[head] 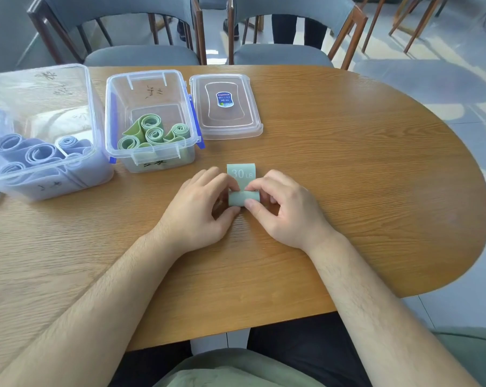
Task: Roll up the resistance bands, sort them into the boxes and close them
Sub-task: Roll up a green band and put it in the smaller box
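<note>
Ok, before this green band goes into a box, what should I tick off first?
1. Grip on the roll: ok. The left hand and right hand both pinch the green band.
2. Band fully rolled: not ok. The tail printed 30 LB lies flat on the table.
3. Roll tight enough to hold: cannot tell. The fingers cover its ends.
4. Green box open: ok.
5. Room in it: ok. The rolled bands sit in the near part and the floor behind them is bare.
6. Lid at hand: ok. It lies on the table just right of that box.
</note>
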{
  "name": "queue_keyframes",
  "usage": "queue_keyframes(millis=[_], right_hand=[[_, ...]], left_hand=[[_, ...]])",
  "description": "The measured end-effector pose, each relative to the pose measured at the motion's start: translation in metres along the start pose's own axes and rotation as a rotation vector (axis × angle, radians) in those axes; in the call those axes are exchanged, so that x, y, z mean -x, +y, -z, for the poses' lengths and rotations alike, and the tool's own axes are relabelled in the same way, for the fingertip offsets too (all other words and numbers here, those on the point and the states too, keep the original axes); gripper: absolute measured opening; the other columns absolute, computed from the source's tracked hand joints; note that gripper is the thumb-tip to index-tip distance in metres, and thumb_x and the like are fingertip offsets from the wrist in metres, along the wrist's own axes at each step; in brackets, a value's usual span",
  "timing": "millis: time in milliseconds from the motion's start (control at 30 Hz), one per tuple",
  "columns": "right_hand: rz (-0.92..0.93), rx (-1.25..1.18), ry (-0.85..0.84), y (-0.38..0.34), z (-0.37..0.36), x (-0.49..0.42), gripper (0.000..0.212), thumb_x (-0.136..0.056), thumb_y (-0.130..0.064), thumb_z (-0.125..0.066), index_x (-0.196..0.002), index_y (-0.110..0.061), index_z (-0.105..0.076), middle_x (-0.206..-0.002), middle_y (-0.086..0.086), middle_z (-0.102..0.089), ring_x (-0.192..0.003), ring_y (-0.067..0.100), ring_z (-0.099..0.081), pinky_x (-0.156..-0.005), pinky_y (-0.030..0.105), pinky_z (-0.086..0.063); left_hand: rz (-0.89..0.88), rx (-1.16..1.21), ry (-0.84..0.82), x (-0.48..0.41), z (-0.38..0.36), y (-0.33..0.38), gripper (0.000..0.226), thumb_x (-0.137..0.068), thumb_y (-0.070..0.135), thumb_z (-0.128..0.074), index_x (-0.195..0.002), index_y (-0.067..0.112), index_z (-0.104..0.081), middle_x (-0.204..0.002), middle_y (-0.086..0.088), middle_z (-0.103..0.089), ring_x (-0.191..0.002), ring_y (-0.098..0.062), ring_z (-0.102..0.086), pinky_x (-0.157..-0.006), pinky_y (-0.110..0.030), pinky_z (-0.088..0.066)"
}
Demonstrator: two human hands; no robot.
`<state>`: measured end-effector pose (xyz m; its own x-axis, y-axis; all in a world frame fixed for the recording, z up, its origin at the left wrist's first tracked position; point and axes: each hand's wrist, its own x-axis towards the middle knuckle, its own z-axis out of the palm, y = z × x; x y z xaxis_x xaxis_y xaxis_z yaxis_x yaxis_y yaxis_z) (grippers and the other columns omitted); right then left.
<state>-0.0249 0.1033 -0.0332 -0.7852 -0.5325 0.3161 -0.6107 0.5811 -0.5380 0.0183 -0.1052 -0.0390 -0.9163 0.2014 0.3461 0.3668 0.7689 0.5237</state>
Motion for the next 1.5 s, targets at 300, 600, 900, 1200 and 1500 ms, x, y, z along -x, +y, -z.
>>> queue_keyframes(millis=[300,600,900,1200,1500], right_hand=[[-0.040,-0.008,0.006,0.000,0.002,0.000,0.024,-0.086,-0.031,-0.067,-0.108,-0.029,-0.057,-0.092,-0.021,-0.049,-0.082,0.006,-0.054,-0.067,0.032,-0.052],[-0.091,0.041,0.073,0.004,-0.007,-0.007,0.020,-0.095,-0.034,-0.060,-0.113,-0.025,-0.064,-0.087,-0.020,-0.046,-0.074,0.004,-0.048,-0.062,0.023,-0.041],[-0.090,0.128,0.069,0.004,-0.009,-0.013,0.024,-0.097,-0.035,-0.058,-0.120,-0.033,-0.060,-0.111,-0.014,-0.051,-0.072,0.002,-0.046,-0.056,0.026,-0.043],[-0.203,0.199,0.002,0.004,-0.011,-0.027,0.049,-0.096,-0.049,-0.053,-0.144,-0.041,-0.047,-0.127,-0.011,-0.045,-0.113,0.018,-0.056,-0.079,0.035,-0.047],[-0.193,0.076,0.027,0.009,-0.011,-0.037,0.033,-0.097,-0.031,-0.059,-0.130,-0.032,-0.053,-0.128,-0.020,-0.054,-0.103,0.009,-0.053,-0.081,0.035,-0.047]], left_hand=[[0.042,0.038,0.044,-0.001,0.000,0.005,0.020,-0.087,0.025,-0.064,-0.103,0.019,-0.055,-0.084,0.008,-0.050,-0.079,-0.012,-0.048,-0.075,-0.035,-0.046],[0.050,-0.010,0.068,-0.001,-0.005,0.003,0.028,-0.086,0.027,-0.070,-0.110,0.022,-0.057,-0.087,0.009,-0.046,-0.081,-0.014,-0.046,-0.080,-0.038,-0.048],[0.073,-0.112,0.143,-0.006,-0.012,0.000,0.040,-0.097,0.031,-0.061,-0.135,0.021,-0.056,-0.093,0.004,-0.047,-0.083,-0.018,-0.051,-0.082,-0.039,-0.051],[0.106,-0.225,0.137,-0.013,-0.016,0.003,0.050,-0.094,0.046,-0.052,-0.139,0.025,-0.053,-0.095,0.004,-0.047,-0.088,-0.022,-0.055,-0.077,-0.041,-0.053],[0.159,-0.303,0.113,-0.023,-0.021,0.006,0.052,-0.094,0.042,-0.058,-0.142,0.023,-0.047,-0.104,-0.001,-0.053,-0.096,-0.027,-0.060,-0.078,-0.040,-0.052]])
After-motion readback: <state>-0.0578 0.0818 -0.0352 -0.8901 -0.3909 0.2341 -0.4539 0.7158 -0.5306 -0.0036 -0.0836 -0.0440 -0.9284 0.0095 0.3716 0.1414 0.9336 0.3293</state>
